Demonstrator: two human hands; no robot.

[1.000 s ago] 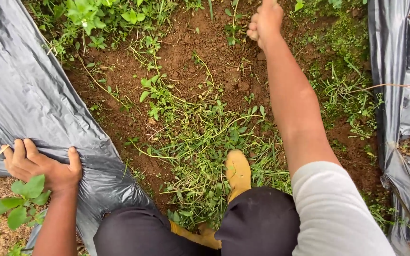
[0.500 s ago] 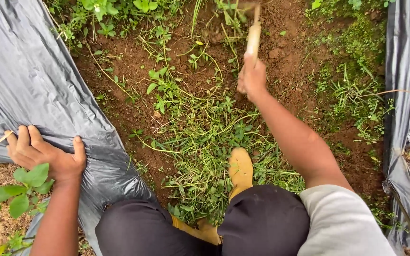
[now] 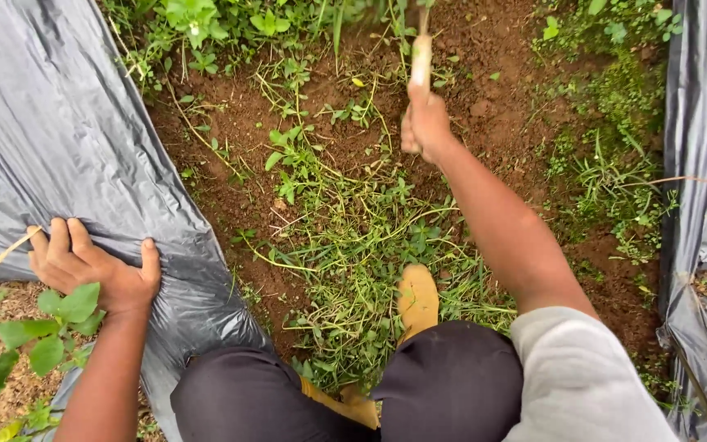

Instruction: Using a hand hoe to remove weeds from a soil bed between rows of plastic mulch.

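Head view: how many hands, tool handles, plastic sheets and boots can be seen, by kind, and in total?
Hands: 2, the left hand on a sheet, the right hand gripping the handle
Wooden tool handles: 1
Grey plastic sheets: 2, the left sheet and the right sheet
Yellow boots: 1
Total: 6

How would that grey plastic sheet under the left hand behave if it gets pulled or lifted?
The plastic sheet is probably floppy and light: it lies in soft wrinkles over the mound. It looks glossy, so likely slippery under the left hand. Being thin, it may tear if snagged.
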